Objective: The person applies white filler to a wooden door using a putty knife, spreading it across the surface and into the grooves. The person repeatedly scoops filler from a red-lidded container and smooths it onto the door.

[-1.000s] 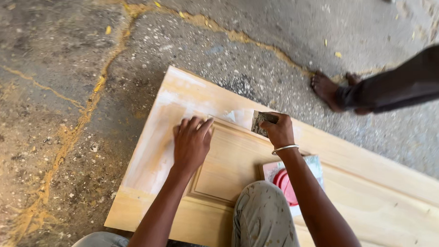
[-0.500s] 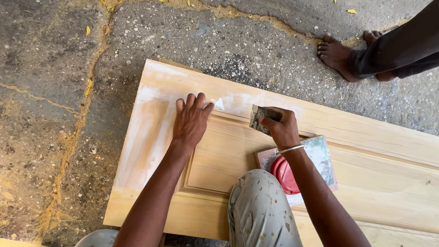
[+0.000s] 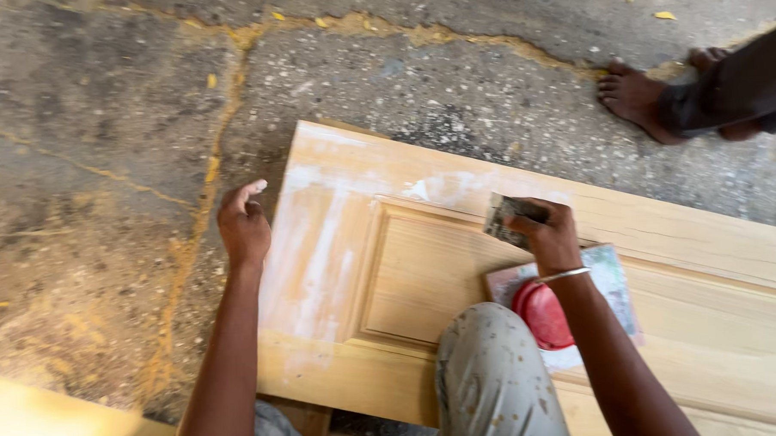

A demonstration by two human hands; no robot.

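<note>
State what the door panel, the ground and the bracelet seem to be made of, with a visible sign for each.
Door panel: pale unfinished wood, grain showing, with whitish filler smeared over the left end.
Ground: rough concrete, speckled and cracked, yellow dust along the cracks.
Bracelet on the right hand: probably metal, thin and silvery; too small to be sure.

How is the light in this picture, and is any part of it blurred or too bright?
Head view: soft daylight, no hard shadows on the concrete floor. The wooden door panel is sharp enough to show its grain. The left hand and the other person's foot are slightly motion-blurred. The board edge at lower left glares pale yellow and is out of focus.
</note>
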